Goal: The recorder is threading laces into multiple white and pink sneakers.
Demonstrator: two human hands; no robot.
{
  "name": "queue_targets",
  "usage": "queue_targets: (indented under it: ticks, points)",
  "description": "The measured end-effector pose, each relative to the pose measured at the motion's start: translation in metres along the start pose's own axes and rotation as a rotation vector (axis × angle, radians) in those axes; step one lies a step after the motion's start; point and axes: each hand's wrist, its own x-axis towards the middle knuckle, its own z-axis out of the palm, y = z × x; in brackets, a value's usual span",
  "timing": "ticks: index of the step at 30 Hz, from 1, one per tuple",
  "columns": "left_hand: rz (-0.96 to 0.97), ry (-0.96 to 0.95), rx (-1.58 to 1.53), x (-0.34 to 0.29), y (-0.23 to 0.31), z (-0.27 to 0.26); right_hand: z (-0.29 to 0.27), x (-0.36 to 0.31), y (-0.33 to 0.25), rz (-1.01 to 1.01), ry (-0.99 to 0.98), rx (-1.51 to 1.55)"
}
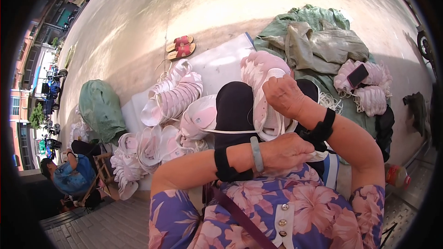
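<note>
A pale pink and white shoe upper point(260, 110) lies across my dark-trousered lap, with a white shoelace point(230, 132) stretched out to its left. Over the upper's far right side, my right hand point(285, 95) is closed with curled fingers; whatever it pinches is hidden. Nearer my body, my left hand point(286, 151) is closed too, below the upper. Something white point(318, 156) shows at its fingertips, too little visible to name. Just beyond the upper on my lap sits a thick bundle of pink uppers point(263, 62).
Stacked pink uppers point(180, 94) and more uppers point(150, 145) lie left on a white sheet point(221, 62). Red sandals point(181, 50) stand beyond it. Green sacks point(99, 108) flank both sides. A phone point(357, 76) rests on uppers at right. A person point(74, 177) sits far left.
</note>
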Motion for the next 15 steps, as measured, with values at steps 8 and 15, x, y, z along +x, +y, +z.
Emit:
queue_targets:
  ticks: [8, 15]
  points:
    - [0.042, 0.005, -0.122, 0.0, -0.004, 0.001, -0.008, -0.008, 0.006, 0.274, 0.294, 0.294]
    - [0.028, -0.018, -0.043, 0.003, 0.005, -0.001, -0.017, 0.008, 0.005, 0.015, -0.033, 0.009]
